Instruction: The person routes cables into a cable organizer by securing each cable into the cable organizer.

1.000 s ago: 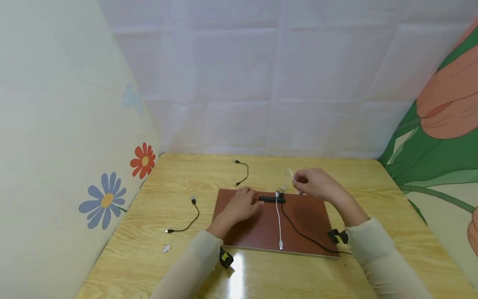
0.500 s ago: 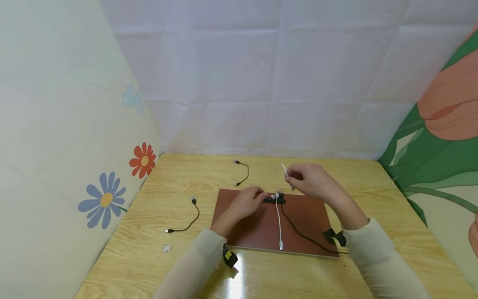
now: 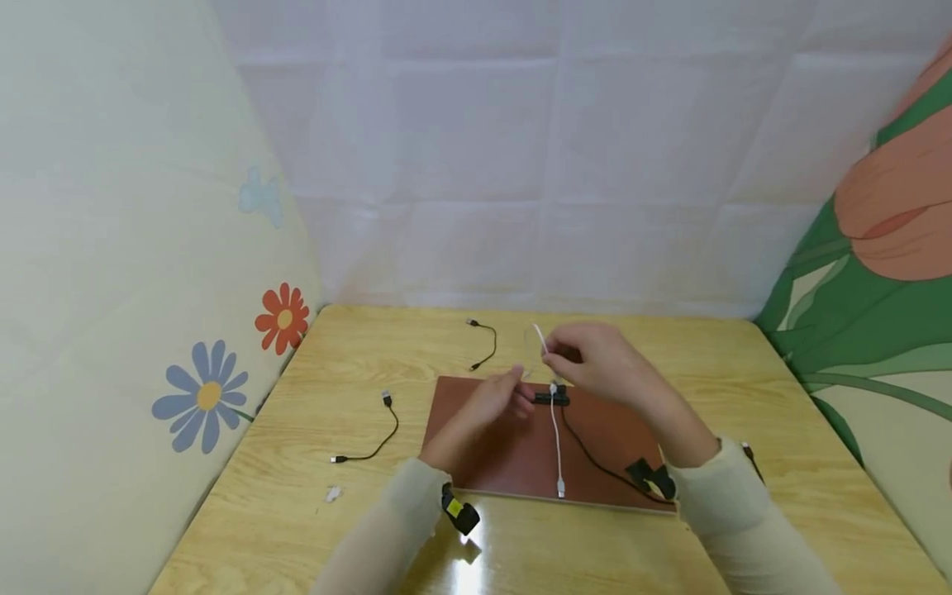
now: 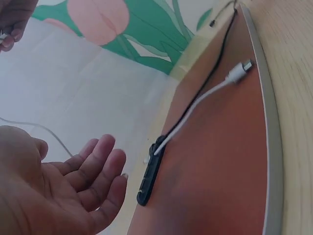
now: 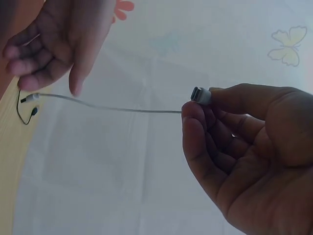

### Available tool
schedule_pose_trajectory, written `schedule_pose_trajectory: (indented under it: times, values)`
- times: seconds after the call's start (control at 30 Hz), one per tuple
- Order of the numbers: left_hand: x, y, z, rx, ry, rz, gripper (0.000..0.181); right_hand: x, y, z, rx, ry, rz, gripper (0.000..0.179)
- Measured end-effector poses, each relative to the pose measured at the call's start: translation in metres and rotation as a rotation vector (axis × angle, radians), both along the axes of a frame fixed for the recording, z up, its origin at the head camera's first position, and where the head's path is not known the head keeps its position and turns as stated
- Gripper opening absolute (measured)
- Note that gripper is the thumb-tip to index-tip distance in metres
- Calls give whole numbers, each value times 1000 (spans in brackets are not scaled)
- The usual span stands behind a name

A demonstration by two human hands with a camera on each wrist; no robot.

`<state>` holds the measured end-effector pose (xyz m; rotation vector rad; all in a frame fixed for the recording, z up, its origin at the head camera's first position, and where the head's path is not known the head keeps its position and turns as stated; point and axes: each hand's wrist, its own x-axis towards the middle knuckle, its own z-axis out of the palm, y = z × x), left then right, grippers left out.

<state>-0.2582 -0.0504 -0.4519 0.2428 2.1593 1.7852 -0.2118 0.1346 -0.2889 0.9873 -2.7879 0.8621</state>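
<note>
My right hand (image 3: pixel 595 359) is raised over the back edge of a brown board (image 3: pixel 513 471). It pinches the USB-C plug (image 5: pixel 201 96) of a short white USB cable (image 5: pixel 117 110) between thumb and fingers. The cable's other end hangs loose beside my left hand (image 3: pixel 494 398). That hand is palm up with loosely bent fingers and grips nothing, just left of a black cable clip (image 4: pixel 151 171) on the board. A second white USB cable (image 4: pixel 200 100) sits in the clip, its plug toward the board's front edge. A black cable (image 3: pixel 602 467) runs from the clip's right end.
Short black USB cables lie on the wooden table: one at left (image 3: pixel 387 399), one behind the board (image 3: pixel 472 322). Another black plug (image 3: pixel 747 450) shows beside my right sleeve. A small white scrap (image 3: pixel 332 494) lies at front left. Cloth backdrops enclose the table's back and sides.
My right hand has moved left with the white USB cable, toward my left hand. The left hand has lifted off the cable clip area and turned palm up.
</note>
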Motion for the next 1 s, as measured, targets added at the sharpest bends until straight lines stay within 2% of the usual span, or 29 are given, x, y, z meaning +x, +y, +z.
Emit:
schedule_pose_trajectory:
  times: [0.1,0.2,0.37,0.53,0.63,0.77,0.9,1.0]
  values:
    - [-3,2,1,101,-93,-22,72,6,-2,-1,-2,14,43,11]
    - [-8,2,3,200,-156,-1,68,12,-3,-6,14,27,95,13]
    - [-16,-4,6,305,-188,77,56,24,-2,-19,65,-40,202,14]
    - [-23,-13,6,329,-148,142,43,35,-2,-40,126,-162,244,16]
    - [-26,-16,8,346,-123,140,38,38,-3,-55,157,-254,255,18]
    - [-28,-18,11,347,-136,125,36,42,-4,-74,177,-344,253,16]
    - [-27,-18,14,326,-164,104,30,47,-3,-91,181,-337,260,17]
    - [-26,-16,14,279,-161,76,30,53,-4,-102,174,-320,265,23]
